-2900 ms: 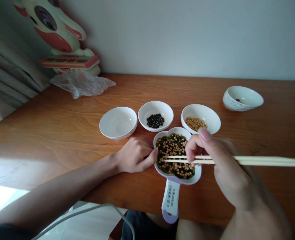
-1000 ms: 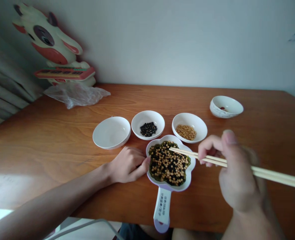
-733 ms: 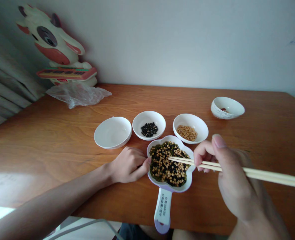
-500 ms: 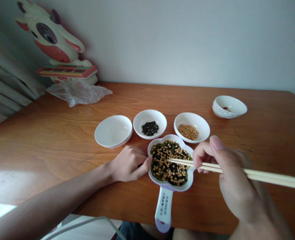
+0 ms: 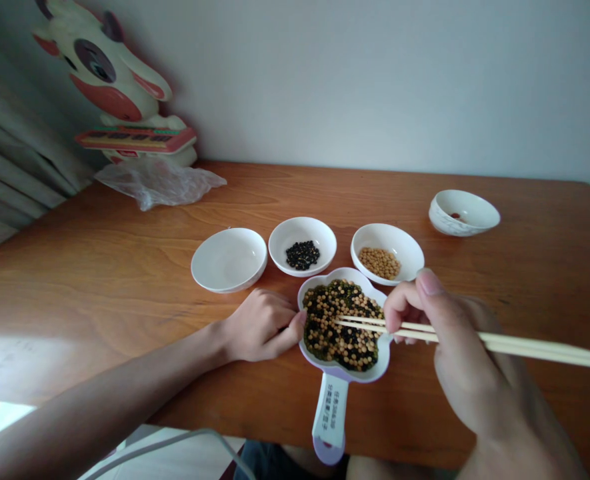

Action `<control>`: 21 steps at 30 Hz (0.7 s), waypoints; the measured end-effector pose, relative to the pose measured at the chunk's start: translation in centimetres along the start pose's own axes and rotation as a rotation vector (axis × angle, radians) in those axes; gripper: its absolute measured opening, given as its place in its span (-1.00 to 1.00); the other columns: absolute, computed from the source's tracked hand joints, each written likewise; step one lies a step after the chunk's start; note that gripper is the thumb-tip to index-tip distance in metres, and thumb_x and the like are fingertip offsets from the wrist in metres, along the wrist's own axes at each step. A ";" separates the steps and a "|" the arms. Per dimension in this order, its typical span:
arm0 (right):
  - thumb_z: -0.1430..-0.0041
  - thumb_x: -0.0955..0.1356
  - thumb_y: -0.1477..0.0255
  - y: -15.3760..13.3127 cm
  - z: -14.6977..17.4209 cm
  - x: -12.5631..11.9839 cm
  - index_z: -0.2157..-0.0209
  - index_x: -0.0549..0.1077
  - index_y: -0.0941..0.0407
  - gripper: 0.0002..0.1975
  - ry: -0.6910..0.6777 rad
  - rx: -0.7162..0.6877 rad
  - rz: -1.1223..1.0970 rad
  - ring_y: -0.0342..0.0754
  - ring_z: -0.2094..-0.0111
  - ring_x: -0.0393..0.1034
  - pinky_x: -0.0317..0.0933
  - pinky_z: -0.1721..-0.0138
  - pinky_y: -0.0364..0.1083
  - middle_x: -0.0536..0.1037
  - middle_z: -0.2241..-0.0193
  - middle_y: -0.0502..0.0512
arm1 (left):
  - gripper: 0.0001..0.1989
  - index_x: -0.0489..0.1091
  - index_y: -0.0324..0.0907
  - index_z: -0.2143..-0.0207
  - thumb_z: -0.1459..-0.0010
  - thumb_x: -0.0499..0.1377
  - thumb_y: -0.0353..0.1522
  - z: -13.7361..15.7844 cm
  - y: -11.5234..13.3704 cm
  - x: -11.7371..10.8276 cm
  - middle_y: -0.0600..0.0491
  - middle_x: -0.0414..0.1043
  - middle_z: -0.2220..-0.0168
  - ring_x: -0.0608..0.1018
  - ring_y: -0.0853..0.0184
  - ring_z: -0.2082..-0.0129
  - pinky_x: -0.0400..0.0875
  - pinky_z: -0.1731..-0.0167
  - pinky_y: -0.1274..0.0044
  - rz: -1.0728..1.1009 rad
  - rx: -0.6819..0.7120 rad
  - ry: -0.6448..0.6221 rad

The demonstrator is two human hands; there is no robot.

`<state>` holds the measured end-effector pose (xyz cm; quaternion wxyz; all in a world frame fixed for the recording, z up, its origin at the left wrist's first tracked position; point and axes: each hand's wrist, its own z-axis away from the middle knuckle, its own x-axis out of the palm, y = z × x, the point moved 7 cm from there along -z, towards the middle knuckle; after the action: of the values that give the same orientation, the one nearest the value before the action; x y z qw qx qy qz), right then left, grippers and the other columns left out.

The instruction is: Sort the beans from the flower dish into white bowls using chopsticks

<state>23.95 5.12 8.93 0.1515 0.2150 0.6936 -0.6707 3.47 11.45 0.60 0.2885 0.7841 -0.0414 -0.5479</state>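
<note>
A white-and-lilac flower-shaped dish with a handle (image 5: 331, 410) lies near the table's front edge, filled with mixed beans (image 5: 342, 333): yellow, black and small green ones. My left hand (image 5: 265, 327) rests at its left side, fingers curled and thumb over the rim. In my right hand (image 5: 467, 353) is a pair of chopsticks (image 5: 519, 344), their tips among the beans in the middle of the dish. Just behind stand a bowl of black beans (image 5: 303, 225) and a bowl of yellow beans (image 5: 409, 243). To their left is a white bowl (image 5: 229, 260) with nothing visible inside.
A patterned bowl (image 5: 457, 225) with a few small reddish bits stands at the back right. A crumpled clear plastic bag (image 5: 159, 183) lies before a cow-shaped toy keyboard (image 5: 139, 139) at the back left. A grey cable (image 5: 175, 440) hangs below the front edge.
The view has shifted slightly. Both hands keep their places at the dish; the chopstick tips stay among the beans, a little further apart than before.
</note>
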 end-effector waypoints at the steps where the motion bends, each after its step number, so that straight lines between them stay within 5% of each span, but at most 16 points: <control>1: -0.50 0.07 -0.02 0.0 0.0 0.0 0.51 0.43 0.05 -0.34 0.005 -0.004 0.002 -0.09 0.49 0.39 0.20 0.38 -0.07 0.48 0.56 0.00 | -0.51 0.19 -0.16 0.58 -0.49 -0.07 -0.37 0.0 0.0 0.0 0.06 0.36 0.57 0.36 0.41 0.59 0.13 0.49 0.42 -0.003 0.002 0.000; 16: -0.49 0.11 0.02 -0.9 0.7 -2.0 0.61 0.44 0.04 -0.32 0.230 -0.044 -0.091 -0.02 0.51 0.31 0.09 0.41 0.00 0.42 0.61 0.07 | -0.49 0.23 -0.17 0.60 -0.49 -0.07 -0.36 -0.1 0.2 -0.3 0.04 0.39 0.59 0.38 0.41 0.60 0.16 0.52 0.45 -0.009 0.006 0.022; 21: -0.48 0.09 -0.01 0.2 0.5 -1.9 0.59 0.44 0.04 -0.32 0.159 -0.018 -0.080 -0.03 0.49 0.33 0.11 0.40 -0.01 0.44 0.60 0.05 | -0.49 0.22 -0.17 0.60 -0.49 -0.07 -0.36 -0.1 0.2 -0.3 0.04 0.39 0.58 0.38 0.41 0.60 0.17 0.51 0.45 -0.012 0.007 0.014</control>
<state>25.64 4.44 9.62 0.0709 0.2382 0.7175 -0.6507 3.47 11.46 0.94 0.2829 0.7891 -0.0364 -0.5440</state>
